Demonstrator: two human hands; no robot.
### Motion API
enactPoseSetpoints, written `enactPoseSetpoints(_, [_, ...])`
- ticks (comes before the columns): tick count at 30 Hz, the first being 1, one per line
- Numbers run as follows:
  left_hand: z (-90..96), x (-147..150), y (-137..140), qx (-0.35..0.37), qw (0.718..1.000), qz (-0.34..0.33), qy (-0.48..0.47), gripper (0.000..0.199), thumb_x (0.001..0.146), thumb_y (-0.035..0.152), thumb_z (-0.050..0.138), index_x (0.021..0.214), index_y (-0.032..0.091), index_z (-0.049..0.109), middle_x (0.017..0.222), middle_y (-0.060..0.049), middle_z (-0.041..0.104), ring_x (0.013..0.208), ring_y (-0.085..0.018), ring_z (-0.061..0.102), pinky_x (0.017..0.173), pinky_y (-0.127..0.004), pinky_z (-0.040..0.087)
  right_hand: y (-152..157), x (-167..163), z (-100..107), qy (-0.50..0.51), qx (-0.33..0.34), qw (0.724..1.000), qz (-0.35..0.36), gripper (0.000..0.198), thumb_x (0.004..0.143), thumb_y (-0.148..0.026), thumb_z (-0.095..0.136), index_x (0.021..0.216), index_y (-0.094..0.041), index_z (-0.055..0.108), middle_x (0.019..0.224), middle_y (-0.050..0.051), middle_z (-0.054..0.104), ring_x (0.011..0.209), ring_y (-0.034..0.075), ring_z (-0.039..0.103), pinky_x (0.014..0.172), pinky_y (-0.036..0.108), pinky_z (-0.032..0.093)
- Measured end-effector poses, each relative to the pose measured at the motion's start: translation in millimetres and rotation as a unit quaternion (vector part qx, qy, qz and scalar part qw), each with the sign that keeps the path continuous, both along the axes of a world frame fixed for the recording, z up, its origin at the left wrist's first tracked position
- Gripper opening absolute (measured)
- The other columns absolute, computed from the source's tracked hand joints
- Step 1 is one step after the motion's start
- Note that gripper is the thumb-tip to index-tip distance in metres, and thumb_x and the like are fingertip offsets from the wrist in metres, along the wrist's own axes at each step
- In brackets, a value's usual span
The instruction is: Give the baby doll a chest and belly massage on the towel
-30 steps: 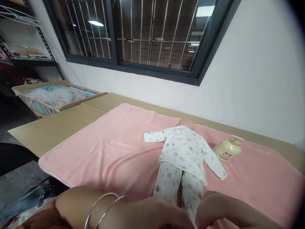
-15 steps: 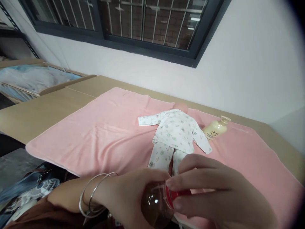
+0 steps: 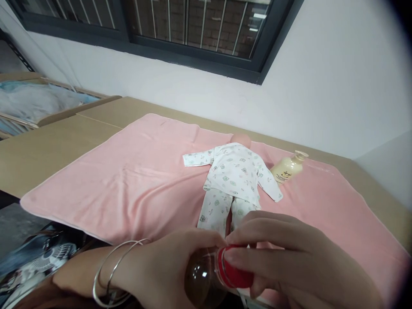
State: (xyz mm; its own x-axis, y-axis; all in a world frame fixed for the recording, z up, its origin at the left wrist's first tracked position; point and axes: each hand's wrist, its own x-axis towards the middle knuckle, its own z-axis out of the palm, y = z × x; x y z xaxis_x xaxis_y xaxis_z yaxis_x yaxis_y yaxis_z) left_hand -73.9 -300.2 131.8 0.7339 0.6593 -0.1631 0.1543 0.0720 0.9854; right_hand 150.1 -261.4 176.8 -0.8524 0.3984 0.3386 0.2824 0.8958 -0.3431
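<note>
Wooden surface (image 3: 58,150) bears pink blanket (image 3: 112,184); window (image 3: 125,25) above, cropped; left hand (image 3: 157,266) grips bottle (image 3: 199,279), partly hidden; right hand (image 3: 299,262) fingers red cap (image 3: 238,274).

Ahead of me: white wall (image 3: 322,86), dark-framed window (image 3: 193,61), metal bars (image 3: 187,21), brickwork (image 3: 210,28) behind, bright reflections (image 3: 260,16) on glass. Tan table (image 3: 58,141) against the wall. To my left, wooden-railed crib (image 3: 80,109), pale cloth (image 3: 41,101) inside; black perforated shelf post (image 3: 16,50) past it. Grey floor (image 3: 13,227), lower left. Wall greyer far right.
</note>
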Motion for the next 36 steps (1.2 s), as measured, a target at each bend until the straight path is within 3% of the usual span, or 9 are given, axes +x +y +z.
enactPoseSetpoints(5, [-3.4, -1.0, 1.2, 0.005, 1.000, -0.005, -0.005, 0.046, 0.061, 0.027, 0.074, 0.104, 0.021, 0.059, 0.087, 0.001, 0.064, 0.077, -0.015, 0.061, 0.066, -0.024, 0.053, 10.3, -1.8, 2.1, 0.038, -0.020, 0.993, 0.111, 0.017, 0.098, -0.028, 0.051, 0.103, -0.022, 0.067, 0.095, 0.002, 0.069, 0.082, 0.011, 0.062, 0.074, 0.021, 0.052])
enactPoseSetpoints(10, [-5.5, -2.3, 0.2, -0.004, 1.000, 0.016, 0.008, 0.046, 0.062, 0.025, 0.073, 0.106, 0.022, 0.058, 0.087, 0.001, 0.065, 0.078, -0.016, 0.061, 0.068, -0.026, 0.053, 3.1, -11.0, 2.5, -0.025, 0.010, 1.000, -0.010, 0.049, 0.097, -0.058, 0.038, 0.079, -0.020, 0.062, 0.068, 0.001, 0.060, 0.061, 0.013, 0.052, 0.055, 0.024, 0.043])
enactPoseSetpoints(13, [-10.3, -3.9, 0.4, -0.009, 1.000, 0.018, 0.009, 0.048, 0.062, 0.024, 0.072, 0.107, 0.022, 0.057, 0.088, 0.001, 0.065, 0.079, -0.016, 0.061, 0.067, -0.026, 0.053, -2.3, -16.3, -2.9, -0.025, 0.054, 0.997, -0.043, 0.052, 0.098, -0.057, 0.034, 0.074, -0.019, 0.060, 0.065, 0.000, 0.057, 0.058, 0.012, 0.048, 0.053, 0.025, 0.038])
enactPoseSetpoints(17, [-16.5, -9.5, 2.9, 0.010, 1.000, 0.006, -0.012, 0.052, 0.059, 0.025, 0.074, 0.108, 0.021, 0.058, 0.095, 0.000, 0.065, 0.082, -0.017, 0.062, 0.067, -0.025, 0.053, 3.8, -21.4, -8.7, 0.026, 0.101, 0.994, 0.038, 0.039, 0.100, -0.047, 0.039, 0.086, -0.019, 0.062, 0.068, -0.001, 0.057, 0.061, 0.012, 0.048, 0.058, 0.025, 0.039])
enactPoseSetpoints(20, [-19.2, -13.6, 4.2, 0.020, 0.999, -0.029, -0.034, 0.052, 0.057, 0.027, 0.075, 0.107, 0.020, 0.059, 0.097, 0.001, 0.065, 0.083, -0.017, 0.063, 0.067, -0.024, 0.053, 12.1, -23.0, -10.1, 0.028, 0.088, 0.988, 0.123, 0.028, 0.100, -0.042, 0.045, 0.095, -0.020, 0.061, 0.072, -0.002, 0.057, 0.064, 0.010, 0.049, 0.059, 0.023, 0.040])
enactPoseSetpoints(22, [-18.6, -15.4, 3.2, 0.018, 0.999, -0.031, -0.027, 0.052, 0.057, 0.027, 0.074, 0.106, 0.020, 0.059, 0.095, 0.001, 0.066, 0.081, -0.017, 0.063, 0.065, -0.023, 0.052, 13.6, -24.0, -11.7, 0.009, 0.071, 0.988, 0.135, 0.028, 0.097, -0.046, 0.049, 0.098, -0.020, 0.061, 0.072, -0.003, 0.057, 0.064, 0.010, 0.050, 0.058, 0.022, 0.040])
enactPoseSetpoints(26, [-13.7, -16.8, -4.8, 0.018, 0.997, 0.060, 0.037, 0.052, 0.057, 0.020, 0.071, 0.107, 0.021, 0.057, 0.097, 0.000, 0.066, 0.083, -0.018, 0.063, 0.066, -0.024, 0.052, 5.9, -31.0, -21.2, -0.009, 0.033, 0.999, 0.017, 0.040, 0.096, -0.054, 0.044, 0.091, -0.018, 0.060, 0.076, 0.000, 0.060, 0.065, 0.012, 0.054, 0.057, 0.024, 0.040])
enactPoseSetpoints(29, [-15.9, -18.7, -13.7, 0.031, 0.983, 0.141, 0.113, 0.051, 0.057, 0.018, 0.069, 0.106, 0.022, 0.055, 0.095, 0.002, 0.066, 0.079, -0.016, 0.062, 0.062, -0.023, 0.048, 1.3, -42.6, -33.8, 0.008, 0.046, 0.998, -0.053, 0.051, 0.099, -0.057, 0.033, 0.080, -0.017, 0.059, 0.071, 0.002, 0.060, 0.059, 0.012, 0.052, 0.053, 0.025, 0.037])
enactPoseSetpoints(36, [-33.4, -32.1, -30.4, 0.029, 0.965, 0.180, 0.190, 0.045, 0.058, 0.021, 0.069, 0.100, 0.021, 0.054, 0.083, 0.004, 0.064, 0.068, -0.013, 0.057, 0.051, -0.019, 0.038, 3.4, -71.5, -66.3, 0.068, 0.139, 0.987, -0.041, 0.048, 0.101, -0.043, 0.029, 0.067, -0.018, 0.053, 0.058, 0.000, 0.050, 0.052, 0.013, 0.043, 0.049, 0.027, 0.024])
